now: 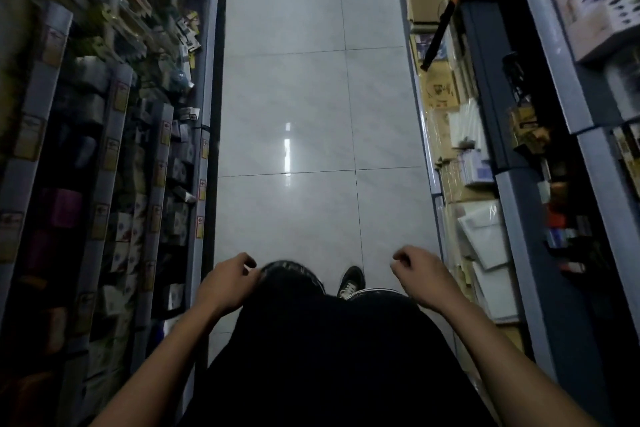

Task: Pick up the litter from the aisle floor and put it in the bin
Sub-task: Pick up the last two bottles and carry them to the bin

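I look down a narrow shop aisle with a pale tiled floor (311, 97). No litter and no bin show in this view. My left hand (228, 284) hangs low at the left of my dark trousers, fingers loosely curled, holding nothing. My right hand (420, 276) hangs at the right, fingers also loosely curled and empty. One dark shoe with white laces (351, 282) points forward between the hands.
Shelves packed with small boxed goods (138, 156) line the left side. Shelves with cardboard boxes and white packets (485, 236) line the right. An orange and black tool handle (446, 21) sticks out from the right shelf into the aisle edge.
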A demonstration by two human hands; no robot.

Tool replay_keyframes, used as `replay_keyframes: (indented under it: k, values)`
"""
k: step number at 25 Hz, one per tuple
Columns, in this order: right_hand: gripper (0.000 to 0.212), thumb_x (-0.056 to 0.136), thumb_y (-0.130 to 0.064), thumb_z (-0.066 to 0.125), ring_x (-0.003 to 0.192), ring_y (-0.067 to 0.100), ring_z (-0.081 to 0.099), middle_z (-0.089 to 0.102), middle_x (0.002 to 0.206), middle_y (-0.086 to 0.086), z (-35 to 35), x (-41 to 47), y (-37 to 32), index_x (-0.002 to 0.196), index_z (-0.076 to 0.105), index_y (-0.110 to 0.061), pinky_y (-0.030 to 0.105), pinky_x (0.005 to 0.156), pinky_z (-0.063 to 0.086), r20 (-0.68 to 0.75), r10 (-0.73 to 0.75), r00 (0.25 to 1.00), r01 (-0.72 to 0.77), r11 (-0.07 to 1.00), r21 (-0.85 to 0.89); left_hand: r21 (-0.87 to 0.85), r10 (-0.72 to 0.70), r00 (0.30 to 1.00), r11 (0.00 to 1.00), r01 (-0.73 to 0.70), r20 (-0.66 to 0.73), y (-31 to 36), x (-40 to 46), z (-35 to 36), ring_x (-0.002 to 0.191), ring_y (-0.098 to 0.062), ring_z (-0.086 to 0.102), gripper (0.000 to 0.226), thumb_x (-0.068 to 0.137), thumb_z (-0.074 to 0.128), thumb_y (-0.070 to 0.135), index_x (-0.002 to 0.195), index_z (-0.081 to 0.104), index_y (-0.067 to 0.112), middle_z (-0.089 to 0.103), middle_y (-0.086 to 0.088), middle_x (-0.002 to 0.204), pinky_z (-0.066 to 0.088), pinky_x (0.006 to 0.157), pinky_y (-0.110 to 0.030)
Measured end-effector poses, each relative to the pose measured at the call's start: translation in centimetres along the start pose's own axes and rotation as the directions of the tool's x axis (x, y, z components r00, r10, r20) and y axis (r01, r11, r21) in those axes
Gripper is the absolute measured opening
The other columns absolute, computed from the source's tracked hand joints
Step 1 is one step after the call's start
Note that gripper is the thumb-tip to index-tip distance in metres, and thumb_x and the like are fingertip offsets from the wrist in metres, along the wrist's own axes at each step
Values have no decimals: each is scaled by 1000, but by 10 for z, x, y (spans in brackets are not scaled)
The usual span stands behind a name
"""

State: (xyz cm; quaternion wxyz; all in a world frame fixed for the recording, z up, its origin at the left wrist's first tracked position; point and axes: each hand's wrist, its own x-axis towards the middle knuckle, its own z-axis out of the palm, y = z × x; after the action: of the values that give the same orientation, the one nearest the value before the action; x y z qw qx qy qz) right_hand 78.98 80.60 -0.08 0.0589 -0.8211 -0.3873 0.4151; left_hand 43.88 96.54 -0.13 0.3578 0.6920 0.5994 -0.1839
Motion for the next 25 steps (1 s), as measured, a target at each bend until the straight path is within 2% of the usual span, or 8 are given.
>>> replay_keyframes:
  k: [8,12,15,18,22,25]
  values:
    - [33,97,-42,53,98,15,62,68,110,-5,-114,191,-125,119,68,-23,35,85,53,32,-136,990,138,987,-86,-197,-149,989,969,148,7,19,110,-71,88,-10,65,21,93,54,47,105,64,33,70,9,99,56,83,-35]
    - [31,97,-40,55,98,16,63,69,111,-3,-160,271,-183,118,69,-22,33,83,50,28,-93,995,95,990,-107,-231,-146,989,962,145,15,44,206,-152,85,-10,65,21,93,53,46,105,64,32,70,10,95,56,82,-36]
    - [26,96,-39,56,93,15,63,70,109,-4,-193,312,-207,112,70,-23,32,80,50,13,-24,1000,25,994,-102,-183,-87,996,979,89,19,79,279,-224,83,-13,66,23,92,53,47,106,64,32,71,8,95,56,79,-35]
    - [22,96,-38,58,93,15,65,71,107,-4,-223,349,-220,110,70,-24,36,85,54,8,37,999,-36,997,-68,-113,-1,1000,994,1,-4,121,355,-295,90,-18,66,28,92,53,46,111,65,29,72,4,102,55,83,-36]
    - [21,96,-39,58,92,15,65,70,106,-4,-263,410,-231,109,68,-26,40,86,55,-12,134,991,-134,991,-7,-24,70,997,997,-71,-35,185,465,-379,86,-15,65,30,91,49,48,112,64,32,71,7,99,55,78,-35]
    - [26,96,-39,56,97,17,65,69,110,-2,-301,479,-244,113,69,-25,40,88,55,12,154,988,-154,988,17,26,95,995,995,-94,-41,231,540,-425,86,-16,64,31,89,48,49,110,64,33,66,11,91,52,74,-34]
